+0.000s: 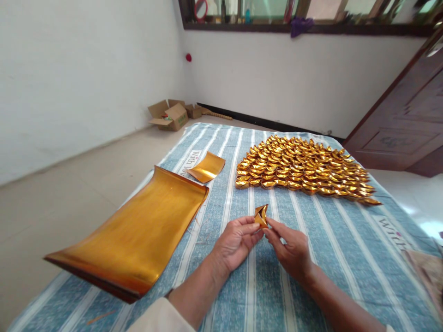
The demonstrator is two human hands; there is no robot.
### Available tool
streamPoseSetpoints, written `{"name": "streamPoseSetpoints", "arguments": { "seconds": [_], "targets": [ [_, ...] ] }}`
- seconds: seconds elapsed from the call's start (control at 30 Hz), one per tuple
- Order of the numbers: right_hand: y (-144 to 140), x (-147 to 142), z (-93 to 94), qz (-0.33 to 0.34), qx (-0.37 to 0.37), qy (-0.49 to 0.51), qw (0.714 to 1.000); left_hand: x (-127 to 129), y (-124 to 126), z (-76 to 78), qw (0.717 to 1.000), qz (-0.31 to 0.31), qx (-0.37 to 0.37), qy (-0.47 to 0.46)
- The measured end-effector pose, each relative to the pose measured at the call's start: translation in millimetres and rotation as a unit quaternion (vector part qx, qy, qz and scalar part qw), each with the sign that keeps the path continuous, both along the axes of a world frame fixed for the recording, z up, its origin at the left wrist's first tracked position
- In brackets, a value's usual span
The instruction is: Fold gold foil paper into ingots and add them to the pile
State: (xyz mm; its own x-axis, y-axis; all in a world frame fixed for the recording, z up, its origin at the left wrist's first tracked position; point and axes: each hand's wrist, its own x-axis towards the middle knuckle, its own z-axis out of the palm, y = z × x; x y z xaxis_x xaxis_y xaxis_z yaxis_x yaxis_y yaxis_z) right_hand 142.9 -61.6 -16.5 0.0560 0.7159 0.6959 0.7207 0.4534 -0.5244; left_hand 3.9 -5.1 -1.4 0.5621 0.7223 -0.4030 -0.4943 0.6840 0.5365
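Between my two hands is a small piece of folded gold foil paper (261, 216), held a little above the striped cloth. My left hand (238, 240) pinches its left side between thumb and fingers. The fingertips of my right hand (289, 244) grip its lower right edge. Part of the fold is hidden behind my fingers. Beyond it, on the right, several rows of folded gold paper ingots (301, 168) lie packed close together. To the left, a large stack of gold foil sheets (138, 226) curls up at its ends, with a smaller gold sheet (207, 167) behind it.
A blue and white striped cloth (221, 286) covers the bed or table. An open cardboard box (169, 115) stands on the floor by the wall. A brown wooden door (401, 110) is on the right. A purple cloth (300, 26) hangs from the window sill.
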Motion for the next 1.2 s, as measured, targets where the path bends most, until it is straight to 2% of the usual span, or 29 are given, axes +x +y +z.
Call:
{"name": "streamPoseSetpoints", "arguments": {
  "seconds": [0.27,0.87,1.2],
  "targets": [
    [-1.4,-2.4,1.7,0.015,-0.043,0.03,0.999,-0.5,0.5,-0.1,1.0,-0.009,0.008,0.003],
    [-2.6,-7.4,-2.2,0.02,-0.06,0.088,0.994,0.3,-0.5,1.3,1.0,-0.005,0.02,-0.003],
    [-3.8,-4.4,2.0,0.031,-0.022,0.026,0.999,0.5,0.7,-0.3,1.0,-0.014,0.014,-0.015]
  ]
}}
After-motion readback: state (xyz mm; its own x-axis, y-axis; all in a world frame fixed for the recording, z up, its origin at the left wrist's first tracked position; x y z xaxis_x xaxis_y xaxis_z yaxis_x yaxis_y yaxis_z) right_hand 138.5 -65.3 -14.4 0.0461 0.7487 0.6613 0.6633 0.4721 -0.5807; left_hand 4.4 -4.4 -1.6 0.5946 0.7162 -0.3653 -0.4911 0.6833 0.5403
